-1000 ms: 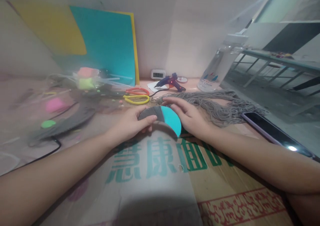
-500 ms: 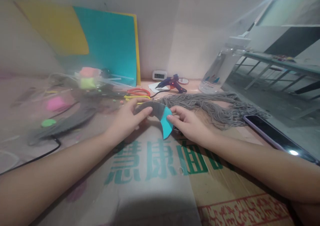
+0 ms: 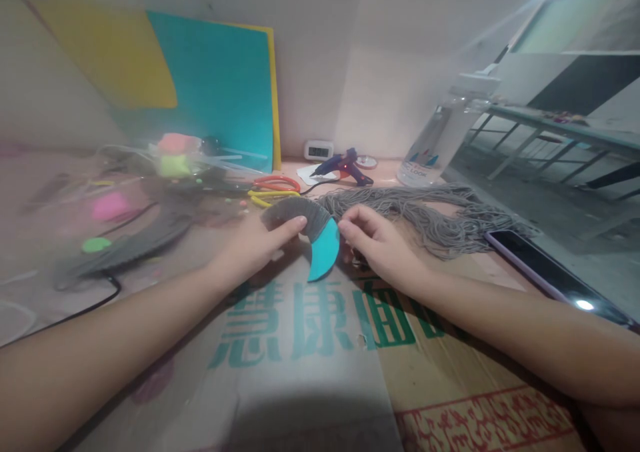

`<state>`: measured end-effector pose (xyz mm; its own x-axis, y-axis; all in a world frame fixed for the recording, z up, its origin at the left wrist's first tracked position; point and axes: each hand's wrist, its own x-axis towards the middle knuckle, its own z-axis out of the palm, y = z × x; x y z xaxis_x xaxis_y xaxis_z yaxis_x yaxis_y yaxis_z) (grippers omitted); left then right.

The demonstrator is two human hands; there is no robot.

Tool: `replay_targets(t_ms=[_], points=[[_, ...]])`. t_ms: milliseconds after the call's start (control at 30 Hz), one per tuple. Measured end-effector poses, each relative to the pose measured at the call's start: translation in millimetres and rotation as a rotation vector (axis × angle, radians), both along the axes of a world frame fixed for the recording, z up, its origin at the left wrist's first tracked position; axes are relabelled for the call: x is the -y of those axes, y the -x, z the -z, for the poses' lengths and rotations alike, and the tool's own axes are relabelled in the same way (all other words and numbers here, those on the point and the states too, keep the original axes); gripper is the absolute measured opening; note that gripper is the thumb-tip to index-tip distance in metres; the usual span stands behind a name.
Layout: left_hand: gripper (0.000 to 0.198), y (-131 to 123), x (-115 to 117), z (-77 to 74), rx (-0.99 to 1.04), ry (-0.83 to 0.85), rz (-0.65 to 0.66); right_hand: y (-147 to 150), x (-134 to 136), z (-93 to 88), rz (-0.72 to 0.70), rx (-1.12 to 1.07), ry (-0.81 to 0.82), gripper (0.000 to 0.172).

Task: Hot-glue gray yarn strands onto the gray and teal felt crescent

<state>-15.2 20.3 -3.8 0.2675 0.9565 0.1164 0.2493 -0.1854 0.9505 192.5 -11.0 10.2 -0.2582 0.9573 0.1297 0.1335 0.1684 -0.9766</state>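
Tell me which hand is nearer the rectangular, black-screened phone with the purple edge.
Right. The right hand is left of the phone, apart from it; the left hand is farther left, holding the flat turquoise crescent part-covered in grey strands.

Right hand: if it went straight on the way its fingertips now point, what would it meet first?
Probably the turquoise end of the crescent, right beside the right hand; depth is unclear, so they may already touch.
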Motion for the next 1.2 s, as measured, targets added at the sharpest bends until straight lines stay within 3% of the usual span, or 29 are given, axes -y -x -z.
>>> replay_targets(t_ms=[67,167,267,433,700,867,1000,1200], points=[[0.038,-0.2,0.2,-1.0,-0.043,0.010,-0.003,-2.4,-2.0,-1.5,0.009,-0.066,-0.012,0.020],[0.038,-0.3,1.1,-4.8,-0.129,0.027,-0.008,-3.9,-4.8,-0.7,-0.091,-0.157,0.024,0.027],[0.044,-1.1,2.8,-9.2,-0.198,0.068,-0.021,-3.8,-5.7,1.4,-0.134,-0.143,0.045,0.027],[0.041,-2.8,4.0,-8.3,-0.169,0.049,-0.019,-3.5,-5.7,1.8,-0.082,-0.082,0.091,0.017],[0.045,0.0,2.2,2.7,-0.118,0.084,0.084,-2.0,-7.1,3.1,-0.050,-0.023,0.084,0.019],[0.042,-0.2,4.4,-2.2,-0.111,0.123,0.075,-5.9,-10.5,3.8,-0.009,0.060,-0.041,0.018],[0.041,-1.9,6.8,-6.5,-0.083,0.169,0.101,-8.6,-12.5,4.7,-0.052,0.129,-0.059,0.018],[0.043,-1.6,6.8,-8.0,-0.126,0.188,0.145,-7.0,-11.2,5.4,-0.002,0.154,-0.058,0.019]])
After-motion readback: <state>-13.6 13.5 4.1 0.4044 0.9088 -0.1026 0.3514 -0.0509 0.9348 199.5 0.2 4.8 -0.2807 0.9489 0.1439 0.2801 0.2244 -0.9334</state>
